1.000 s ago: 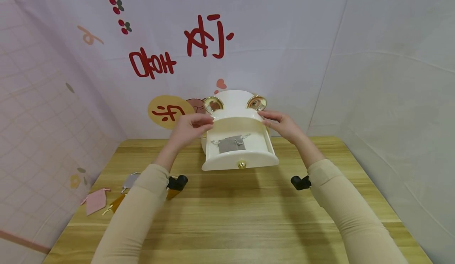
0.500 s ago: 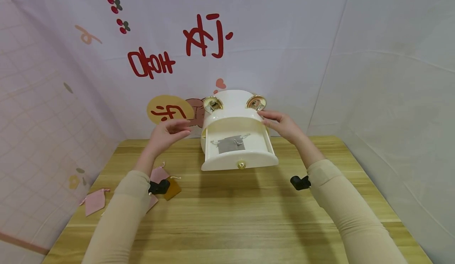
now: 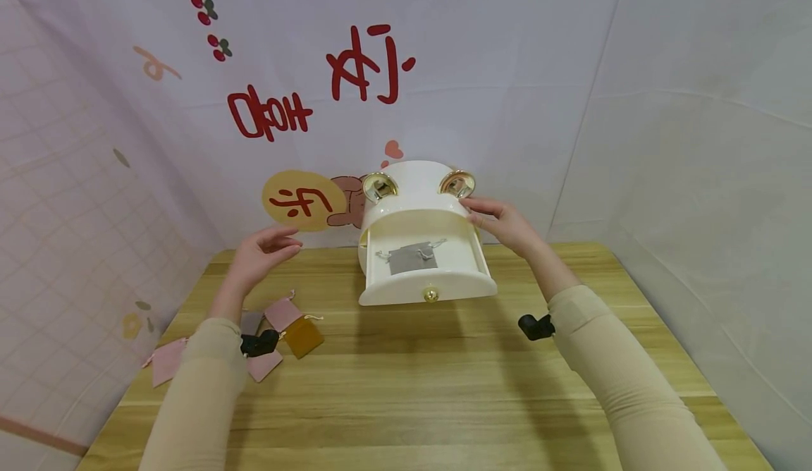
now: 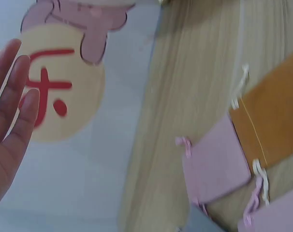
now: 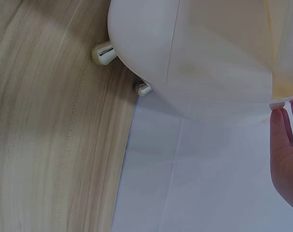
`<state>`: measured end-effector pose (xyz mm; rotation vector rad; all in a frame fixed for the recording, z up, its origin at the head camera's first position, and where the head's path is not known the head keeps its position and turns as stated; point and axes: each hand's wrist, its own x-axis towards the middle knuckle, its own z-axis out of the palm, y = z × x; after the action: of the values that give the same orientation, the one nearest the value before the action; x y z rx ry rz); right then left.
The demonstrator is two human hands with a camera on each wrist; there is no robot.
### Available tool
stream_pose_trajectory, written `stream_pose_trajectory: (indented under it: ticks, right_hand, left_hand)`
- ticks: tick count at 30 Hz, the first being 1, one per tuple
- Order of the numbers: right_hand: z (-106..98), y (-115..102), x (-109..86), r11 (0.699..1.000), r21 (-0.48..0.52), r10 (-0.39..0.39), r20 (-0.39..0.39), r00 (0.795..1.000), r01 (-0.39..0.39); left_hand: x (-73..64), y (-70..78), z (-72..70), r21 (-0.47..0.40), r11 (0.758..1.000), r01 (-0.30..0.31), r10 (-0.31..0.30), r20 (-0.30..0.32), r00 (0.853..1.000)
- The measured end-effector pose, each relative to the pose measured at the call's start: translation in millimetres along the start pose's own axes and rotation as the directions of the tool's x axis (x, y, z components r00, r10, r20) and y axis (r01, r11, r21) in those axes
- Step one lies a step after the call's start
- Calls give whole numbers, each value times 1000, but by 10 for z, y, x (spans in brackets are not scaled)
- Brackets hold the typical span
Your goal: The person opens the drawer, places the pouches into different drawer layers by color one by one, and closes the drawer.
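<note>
A white rounded box (image 3: 419, 178) with two gold-rimmed ear-like discs stands at the back of the table. Its drawer (image 3: 457, 286), with a gold knob, is pulled out. Inside lies a grey drawstring pouch (image 3: 414, 258). My right hand (image 3: 507, 228) touches the box's upper right edge with its fingertips; the right wrist view shows those fingertips (image 5: 278, 123) against the rim. Left of the box, my left hand (image 3: 256, 263) is in the air, holding nothing, its fingers fairly straight in the left wrist view. Below and in front of it lie a pink pouch (image 3: 282, 312) and an orange pouch (image 3: 303, 337).
Another pink pouch (image 3: 168, 362) lies at the table's left edge, partly behind the left sleeve. A grey pouch (image 3: 251, 321) and a further pink pouch (image 3: 263, 365) lie near the left wrist. A printed cloth wall (image 3: 507, 104) rises behind the wooden table (image 3: 431, 400).
My left hand has moved from the box's upper left edge out to the left and down, uncovering pouches on the table. The right hand, box and drawer stay put.
</note>
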<state>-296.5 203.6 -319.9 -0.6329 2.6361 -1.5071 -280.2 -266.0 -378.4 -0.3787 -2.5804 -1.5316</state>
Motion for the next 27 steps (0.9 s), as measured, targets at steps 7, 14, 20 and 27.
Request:
stream_pose_trajectory:
  ticks: [7, 14, 20, 27]
  right_hand:
    - [-1, 6, 7, 1000, 0, -1, 4, 1000, 1]
    - [-1, 34, 18, 1000, 11, 0, -1, 1000, 0]
    - [1, 48, 22, 1000, 22, -2, -1, 1000, 2]
    - [1, 47, 20, 1000, 29, 0, 0, 1000, 0]
  left_hand:
    - [-123, -273, -189, 22, 999, 46, -44, -83, 996]
    - [-331, -495, -271, -54, 996, 71, -80, -186, 979]
    - [-501, -696, -310, -167, 976, 140, -182, -272, 945]
    - [-690, -826, -330, -180, 952, 248, -293, -300, 908]
